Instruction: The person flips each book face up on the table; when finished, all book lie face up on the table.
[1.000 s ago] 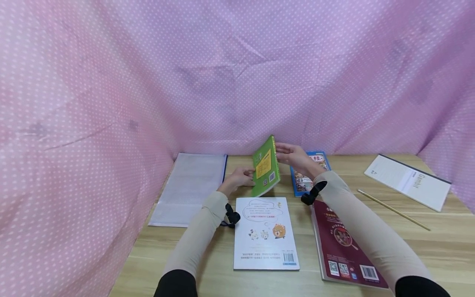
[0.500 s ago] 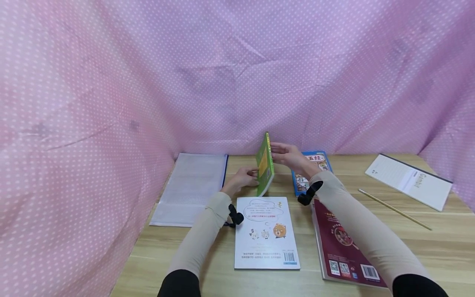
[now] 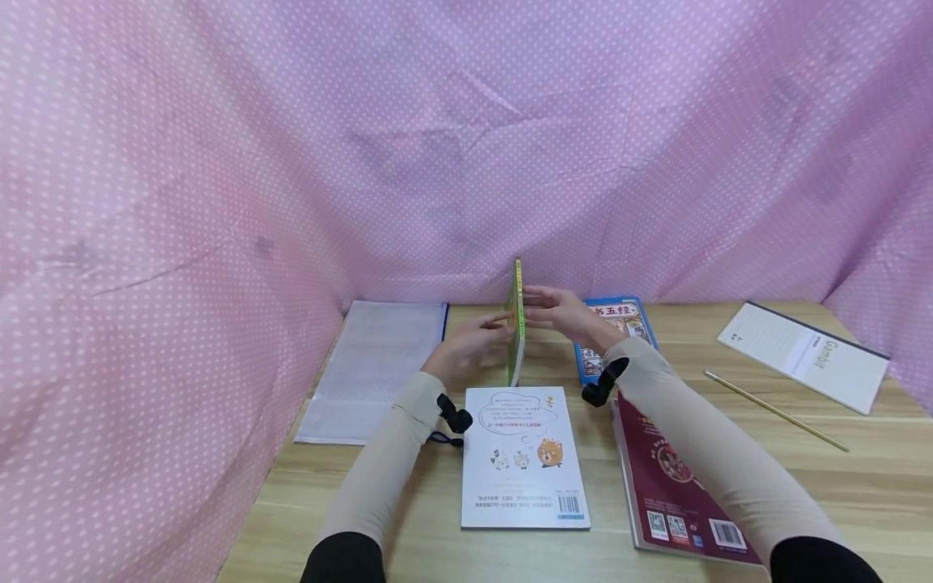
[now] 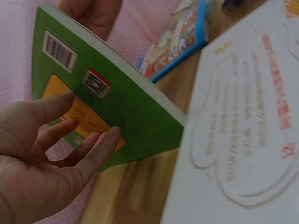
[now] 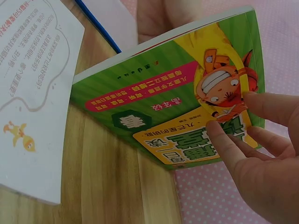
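Together the left hand [image 3: 472, 344] and right hand [image 3: 563, 313] press a green paperback book [image 3: 515, 324] between them, so it stands upright on edge at about twelve o'clock on the wooden table [image 3: 838, 486], seen nearly edge-on from the head camera. Neither hand curls round it: the left wrist view shows straight fingers [image 4: 93, 151] laid flat on the back cover with its barcode, and the right wrist view shows fingertips [image 5: 224, 140] flat against the cartoon front cover. Nearer, at six o'clock from the book, lies a white book [image 3: 521, 457] face down. At two o'clock from the right hand lies a blue book [image 3: 619, 324], and at four o'clock a dark red book [image 3: 674, 486]. At nine o'clock rests a clear mesh pouch [image 3: 372, 368]. Farther off at three o'clock lie a wooden stick [image 3: 773, 411] and a white notepad [image 3: 802, 356]. Pink dotted cloth [image 3: 219, 162] surrounds everything.
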Demonstrator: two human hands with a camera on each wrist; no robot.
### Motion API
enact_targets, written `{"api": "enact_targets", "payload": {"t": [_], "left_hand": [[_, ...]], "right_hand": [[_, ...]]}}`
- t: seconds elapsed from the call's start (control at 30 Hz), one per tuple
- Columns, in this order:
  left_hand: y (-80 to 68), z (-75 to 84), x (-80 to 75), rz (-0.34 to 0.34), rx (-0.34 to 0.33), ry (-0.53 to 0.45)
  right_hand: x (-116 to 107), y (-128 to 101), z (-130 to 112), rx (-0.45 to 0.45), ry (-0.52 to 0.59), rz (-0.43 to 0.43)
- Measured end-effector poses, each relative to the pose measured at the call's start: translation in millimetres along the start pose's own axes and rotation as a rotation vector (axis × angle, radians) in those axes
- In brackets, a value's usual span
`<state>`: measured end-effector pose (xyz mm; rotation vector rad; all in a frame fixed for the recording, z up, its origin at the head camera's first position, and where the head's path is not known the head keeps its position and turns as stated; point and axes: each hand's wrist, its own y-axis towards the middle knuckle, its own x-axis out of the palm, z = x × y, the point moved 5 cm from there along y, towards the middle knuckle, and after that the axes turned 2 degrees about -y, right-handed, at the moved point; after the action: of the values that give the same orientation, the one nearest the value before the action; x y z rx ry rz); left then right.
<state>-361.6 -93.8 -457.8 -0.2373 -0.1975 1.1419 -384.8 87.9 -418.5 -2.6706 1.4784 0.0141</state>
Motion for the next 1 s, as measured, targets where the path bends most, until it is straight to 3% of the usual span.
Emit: {"api": "enact_targets", "payload": {"t": [0.27, 0.67, 1.0], "left_hand": [[-3.7, 22.2, -9.7, -0.004, 0.032, -0.042], [-13.8, 32.2, -22.8, -0.008, 0.051, -0.081], [-20.7, 33.1, -38.4, -0.008, 0.055, -0.022]], "right_hand": [[15, 3, 2, 0.011, -0.056, -0.019], [30, 7, 6, 0.016, -0.057, -0.026], [42, 12, 13, 0.018, -0.137, -0.044]]}}
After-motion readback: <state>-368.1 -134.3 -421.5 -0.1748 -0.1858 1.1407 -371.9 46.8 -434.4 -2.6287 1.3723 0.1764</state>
